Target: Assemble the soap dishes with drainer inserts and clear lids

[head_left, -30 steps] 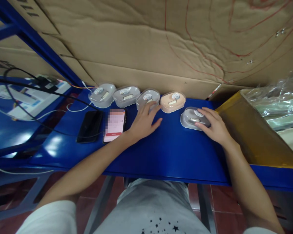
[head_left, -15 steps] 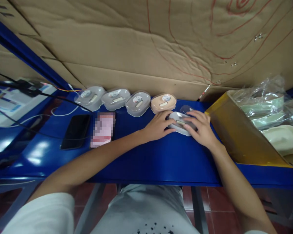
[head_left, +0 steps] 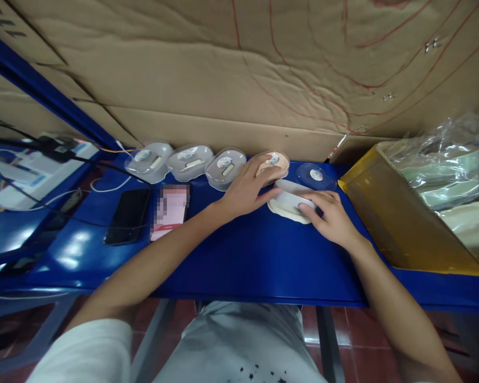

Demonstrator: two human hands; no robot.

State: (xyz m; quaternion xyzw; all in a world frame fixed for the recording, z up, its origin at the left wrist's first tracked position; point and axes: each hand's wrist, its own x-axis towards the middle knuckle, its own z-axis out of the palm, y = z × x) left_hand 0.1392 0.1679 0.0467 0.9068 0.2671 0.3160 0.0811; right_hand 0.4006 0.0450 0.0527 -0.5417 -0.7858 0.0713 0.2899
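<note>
My right hand (head_left: 329,215) has thumb and fingers closed on a light grey oval tray (head_left: 293,198), which is tilted up. Below it a cream oval dish base (head_left: 283,213) lies on the blue table. My left hand (head_left: 243,189) is spread, its fingers over a beige oval box with a clear lid (head_left: 281,165) and its thumb reaching the grey tray's left end. Whether those fingers touch the beige box I cannot tell. Just behind the tray lies a loose clear lid (head_left: 315,175) with a round sticker.
Several grey lidded boxes (head_left: 225,169) line the back, against cardboard. To the left are a dark phone (head_left: 126,217), a phone with a lit screen (head_left: 171,213), cables and a white power strip (head_left: 35,173). A carton (head_left: 371,218) with bagged green and cream parts stands right.
The grey tray has tipped up, exposing the cream base under it. My left hand has moved left off the tray, over the beige box. The loose lid is now uncovered.
</note>
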